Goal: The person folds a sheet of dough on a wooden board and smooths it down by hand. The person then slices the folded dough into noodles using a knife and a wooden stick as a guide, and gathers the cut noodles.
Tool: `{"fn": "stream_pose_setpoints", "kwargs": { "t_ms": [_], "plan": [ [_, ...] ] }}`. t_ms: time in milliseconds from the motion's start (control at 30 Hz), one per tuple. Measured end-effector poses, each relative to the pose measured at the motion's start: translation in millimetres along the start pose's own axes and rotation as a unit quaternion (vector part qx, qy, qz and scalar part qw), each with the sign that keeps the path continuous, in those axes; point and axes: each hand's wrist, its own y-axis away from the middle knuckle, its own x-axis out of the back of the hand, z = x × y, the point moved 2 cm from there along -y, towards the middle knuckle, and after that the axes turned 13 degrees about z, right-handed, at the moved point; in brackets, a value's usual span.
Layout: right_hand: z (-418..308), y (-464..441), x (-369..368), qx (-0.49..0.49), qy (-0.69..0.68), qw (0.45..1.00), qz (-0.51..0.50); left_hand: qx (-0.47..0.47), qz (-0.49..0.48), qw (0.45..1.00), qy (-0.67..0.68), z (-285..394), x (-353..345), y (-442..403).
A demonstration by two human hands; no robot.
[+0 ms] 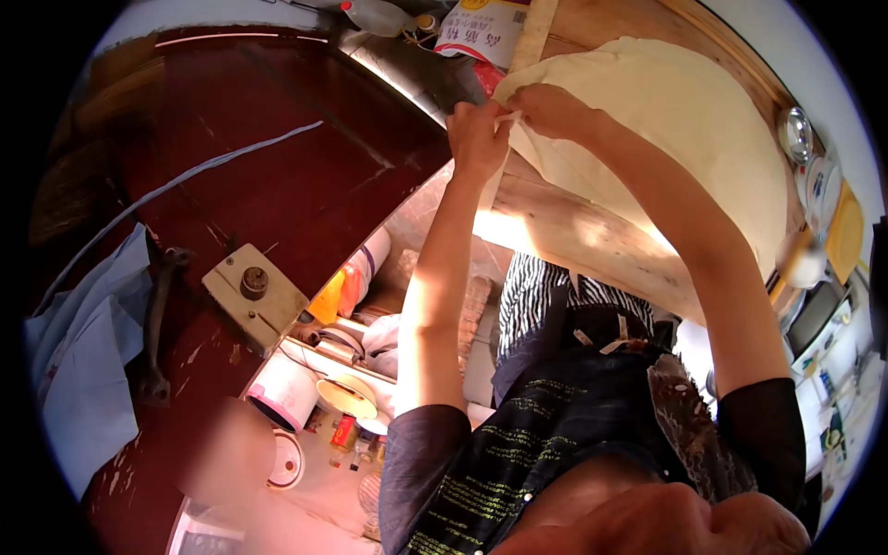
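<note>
A wide, thin sheet of pale dough [666, 129] lies on a wooden board [592, 222] at the upper right. Both hands meet at its left corner. My left hand [475, 139] is closed, its fingers pinching the edge of the dough. Right beside it, my right hand [553, 113] curls over the same edge, fingers bent and closed on the dough. A small pale fold or strip of dough shows between the two hands. Their fingertips are partly hidden.
To the left stands a dark red surface [305, 176] with a metal box with a knob [254, 287], a blue cloth [88, 361] and a wrench-like tool [165, 324]. A printed flour bag [481, 32] is behind the board. Bowls and a metal ladle [795, 134] line the right.
</note>
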Motion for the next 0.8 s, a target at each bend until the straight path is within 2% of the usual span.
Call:
{"fn": "stream_pose_setpoints", "kwargs": {
  "t_ms": [100, 167, 200, 267, 333, 400, 433, 467, 500, 533, 567, 633, 700, 733, 800],
  "plan": [
    [-1, -4, 2, -0.018, 0.021, 0.998, -0.055, 0.0, 0.008, 1.0, 0.018, -2, -1, 2],
    [-5, -7, 7, -0.005, 0.018, 0.998, -0.064, -0.065, -0.042, 0.996, -0.051, -4, -4, 2],
    [-5, -8, 7, 0.008, 0.015, 0.997, -0.07, -0.062, -0.042, 0.996, -0.05, -8, -3, 3],
    [3, -19, 0, 0.002, 0.031, 0.997, -0.066, -0.144, -0.047, 0.988, 0.026, -10, 0, 4],
    [14, -22, -3, -0.006, 0.048, 0.997, -0.058, -0.164, -0.027, 0.983, 0.078, -10, 4, 8],
    [16, -17, 4, -0.008, -0.031, 0.998, -0.049, -0.182, -0.007, 0.975, 0.129, -12, 8, 18],
    [15, -11, 3, -0.011, -0.03, 0.998, -0.047, -0.136, 0.026, 0.987, 0.085, -19, 9, 25],
    [11, -1, -2, 0.035, -0.092, 0.994, -0.04, -0.089, 0.06, 0.993, 0.041, -26, 10, 32],
    [1, 9, 1, 0.081, -0.154, 0.984, -0.033, -0.091, 0.059, 0.993, 0.042, -28, 11, 38],
    [-7, 16, 1, 0.031, -0.213, 0.975, -0.046, 0.017, 0.107, 0.993, 0.04, -34, 13, 42],
    [-12, 26, -1, 0.047, -0.219, 0.974, 0.021, 0.125, 0.153, 0.98, 0.037, -39, 13, 45],
    [-19, 54, 7, -0.036, -0.245, 0.958, 0.146, 0.141, 0.145, 0.978, 0.043, -38, 1, 44],
    [-8, 97, 8, -0.1, -0.255, 0.944, 0.183, 0.104, 0.143, 0.978, 0.111, -29, -22, 32],
    [-2, 123, 8, -0.127, -0.233, 0.936, 0.23, 0.115, 0.11, 0.983, 0.09, -18, -25, 24],
    [15, 179, 7, -0.194, -0.196, 0.913, 0.301, 0.093, 0.108, 0.988, 0.051, -3, -31, 10]
  ]
}}
